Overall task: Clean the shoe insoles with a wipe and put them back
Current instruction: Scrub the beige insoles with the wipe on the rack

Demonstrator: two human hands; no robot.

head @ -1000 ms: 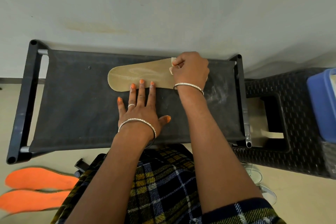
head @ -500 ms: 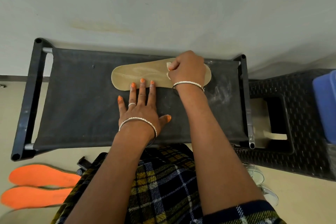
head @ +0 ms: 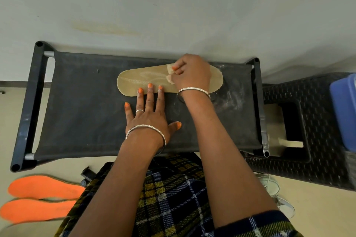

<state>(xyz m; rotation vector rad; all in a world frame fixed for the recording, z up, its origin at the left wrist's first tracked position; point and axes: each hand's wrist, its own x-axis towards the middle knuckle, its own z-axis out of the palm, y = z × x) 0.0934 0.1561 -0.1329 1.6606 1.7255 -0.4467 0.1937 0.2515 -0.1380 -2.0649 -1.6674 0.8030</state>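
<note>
Two orange insoles [head: 42,187] on floor off near-left corner of black fabric bench [head: 81,111] | left hand [head: 149,115] flat, fingers spread, three fingertips pressing tan insole [head: 138,81] near edge | tan insole along bench's far edge | right hand [head: 192,72] curled, pinching wipe [head: 170,79] against insole

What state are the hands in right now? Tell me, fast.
Left hand: open, straight fingers pressing the tan insole at its near edge.
Right hand: closed around the wipe, on the insole.
</note>
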